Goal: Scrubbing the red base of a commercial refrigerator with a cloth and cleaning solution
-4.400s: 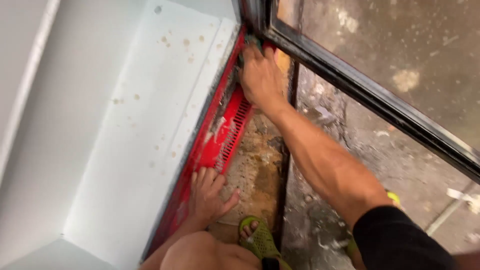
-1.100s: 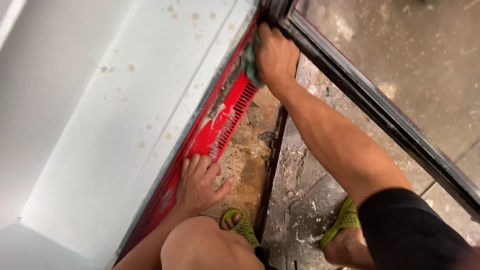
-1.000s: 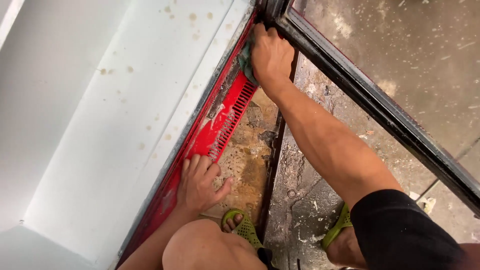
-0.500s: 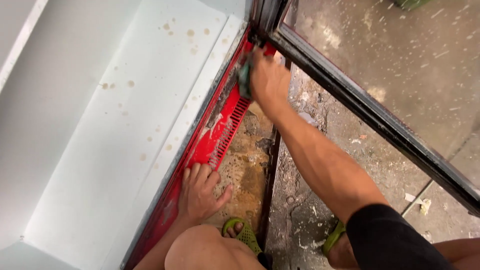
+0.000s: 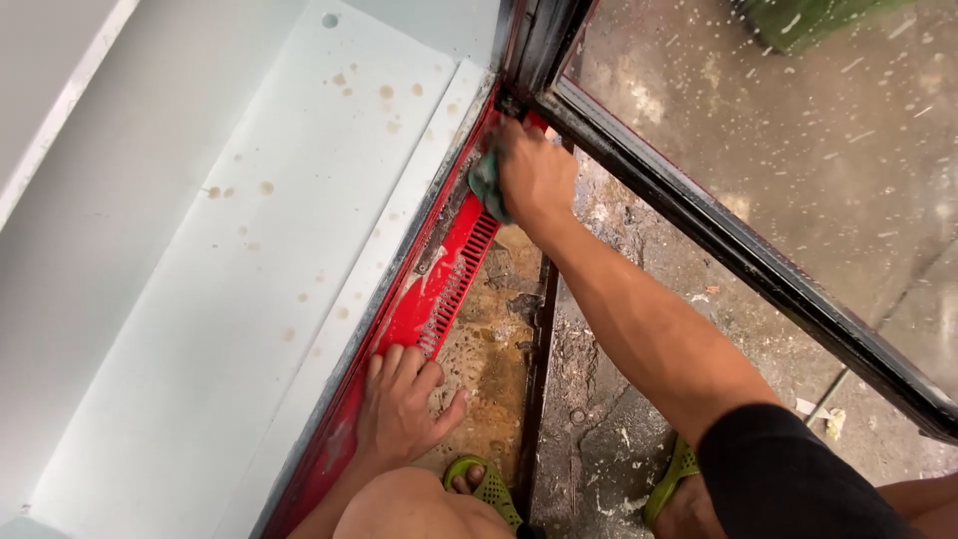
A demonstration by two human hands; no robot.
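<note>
White cabinet floor [image 5: 249, 260] on our left, spotted brown; glass door [image 5: 798, 150] swung open on our right. Red vent panel [image 5: 439, 289] runs along the cabinet's front edge. Right hand [image 5: 534, 175] clenched on a green cloth [image 5: 486, 185], pressed at the panel's far corner. Left hand [image 5: 404, 404] flat, fingers spread, on the panel's near end.
</note>
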